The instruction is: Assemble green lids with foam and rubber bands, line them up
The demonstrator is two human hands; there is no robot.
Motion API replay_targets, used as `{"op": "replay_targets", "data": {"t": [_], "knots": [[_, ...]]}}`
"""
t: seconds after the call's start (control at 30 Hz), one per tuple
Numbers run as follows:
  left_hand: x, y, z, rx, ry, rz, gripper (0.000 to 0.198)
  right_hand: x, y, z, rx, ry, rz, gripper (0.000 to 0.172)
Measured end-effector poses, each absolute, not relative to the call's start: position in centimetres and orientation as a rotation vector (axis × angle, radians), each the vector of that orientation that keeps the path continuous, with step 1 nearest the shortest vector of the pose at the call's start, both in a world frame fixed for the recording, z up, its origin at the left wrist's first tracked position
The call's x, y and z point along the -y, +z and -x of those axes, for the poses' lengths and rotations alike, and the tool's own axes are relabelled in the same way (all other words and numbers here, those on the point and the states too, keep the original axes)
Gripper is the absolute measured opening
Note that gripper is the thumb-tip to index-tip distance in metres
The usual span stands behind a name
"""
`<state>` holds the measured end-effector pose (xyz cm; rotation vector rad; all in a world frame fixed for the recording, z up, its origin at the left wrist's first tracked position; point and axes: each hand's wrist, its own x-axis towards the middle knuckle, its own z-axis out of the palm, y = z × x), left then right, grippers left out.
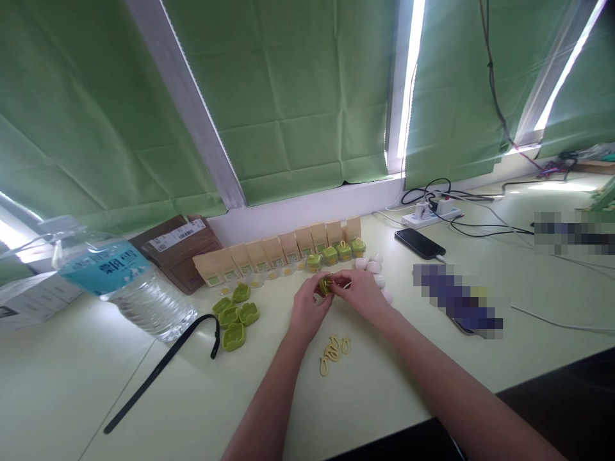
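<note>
My left hand (307, 308) grips a small green case (325, 285) between thumb and fingers, above the middle of the table. The fingers of my right hand (361, 289) are pinched at the case's right side; whether they also hold a small loop is hidden. In front of my hands lie several pale yellow loops (332, 349). Several empty-looking green cases (234, 335) sit in a cluster to the left. Small white rounded pieces (374, 266) lie partly behind my right hand. Beyond my hands stand several green cases with yellow loops on top (330, 255).
Several brown paper packets (276, 254) form a row along the wall, with small clear pieces (258, 280) before them. A water bottle (139, 288), cardboard box (180, 246) and black strap (166, 368) are left. A phone (419, 243) and power strip (431, 218) are right.
</note>
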<state>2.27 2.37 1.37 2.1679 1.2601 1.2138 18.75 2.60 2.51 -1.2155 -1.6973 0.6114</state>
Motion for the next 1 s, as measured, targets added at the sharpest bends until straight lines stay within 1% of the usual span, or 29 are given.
{"op": "replay_targets", "data": {"t": [0.47,0.83,1.0], "knots": [[-2.01,1.31,-2.34,-1.204,1.231,-2.285,0.049,-2.22,3.12,-18.76,1.695,0.564,1.304,0.007],[-1.82,1.64,-2.26,-1.141,1.229,-2.268,0.040,-2.01,3.23,-18.79,1.732,0.571,1.315,0.012],[-2.01,1.48,-2.37,-1.194,1.266,-2.202,0.042,-2.01,3.25,-18.66,1.796,0.519,1.258,0.015]]}}
